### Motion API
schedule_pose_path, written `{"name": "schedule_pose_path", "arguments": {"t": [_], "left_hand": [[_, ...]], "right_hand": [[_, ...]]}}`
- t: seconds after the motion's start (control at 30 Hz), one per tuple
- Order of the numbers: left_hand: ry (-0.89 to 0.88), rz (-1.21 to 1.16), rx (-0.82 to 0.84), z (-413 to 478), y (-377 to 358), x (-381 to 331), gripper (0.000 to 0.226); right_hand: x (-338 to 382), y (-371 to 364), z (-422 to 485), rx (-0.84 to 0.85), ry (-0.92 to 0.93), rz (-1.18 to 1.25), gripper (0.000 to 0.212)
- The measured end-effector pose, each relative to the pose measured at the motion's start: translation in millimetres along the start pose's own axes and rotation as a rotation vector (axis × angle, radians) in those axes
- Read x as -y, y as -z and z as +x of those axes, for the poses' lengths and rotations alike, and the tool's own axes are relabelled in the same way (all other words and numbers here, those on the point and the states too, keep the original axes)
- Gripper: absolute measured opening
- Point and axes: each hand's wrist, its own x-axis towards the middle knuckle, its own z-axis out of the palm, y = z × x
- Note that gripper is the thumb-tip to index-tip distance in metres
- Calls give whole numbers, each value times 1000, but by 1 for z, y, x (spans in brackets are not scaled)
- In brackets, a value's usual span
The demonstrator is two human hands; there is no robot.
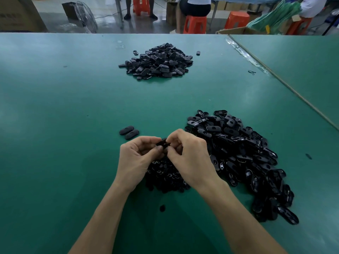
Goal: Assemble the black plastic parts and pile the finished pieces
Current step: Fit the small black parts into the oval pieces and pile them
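My left hand [135,158] and my right hand [190,156] meet above the green table [73,107], both pinching one black oval plastic part [162,143] between fingertips and thumbs. Under my hands lies a heap of small black round pieces [165,178], partly hidden. To the right spreads a large heap of black oval shells [244,158]. Two oval pieces [129,132] lie side by side just left of my hands. A far pile of black oval pieces [159,62] sits at the table's middle back.
A single small black piece [162,208] lies between my forearms, another [308,156] at the right. A second table [302,70] joins on the right along a taped seam. Beyond the far edge are orange stools [195,24], seated people, a fan [86,15] and cartons.
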Motion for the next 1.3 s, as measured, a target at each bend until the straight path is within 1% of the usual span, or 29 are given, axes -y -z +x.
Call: {"name": "schedule_pose_path", "arguments": {"t": [0.1, 0.2, 0.33, 0.47, 0.6, 0.67, 0.73, 0.83, 0.97, 1.1, 1.3], "left_hand": [[1, -3, -7, 1, 1, 1, 21], [-2, 5, -9, 2, 1, 2, 24], [-6, 12, -6, 1, 1, 2, 23], [-8, -4, 2, 1, 1, 0, 21], [-15, -32, -3, 0, 1, -1, 23], [-13, -43, -6, 0, 1, -1, 24], [-14, -47, -6, -1, 1, -2, 24], [-11, -58, -9, -1, 1, -3, 22], [-4, -75, -5, -2, 0, -4, 18], [0, -62, -8, -2, 0, -5, 19], [-13, -46, 19, -3, -5, -9, 25]], "right_hand": [[-1, 2, -1, -28, -47, 53, 25], [0, 4, -2, -54, -72, 125, 20], [0, 5, -2, -50, -142, 259, 15], [-1, 4, -1, -32, -221, 356, 16], [-3, 5, 0, -6, -310, 532, 13], [-3, 5, -1, -5, -348, 621, 15], [-2, 6, -2, -5, -371, 697, 17], [-3, 7, -2, -2, -377, 761, 15], [-4, 8, -2, 5, -363, 774, 12], [-3, 10, -2, 13, -323, 748, 19], [-1, 11, -3, 34, -233, 511, 21]]}}
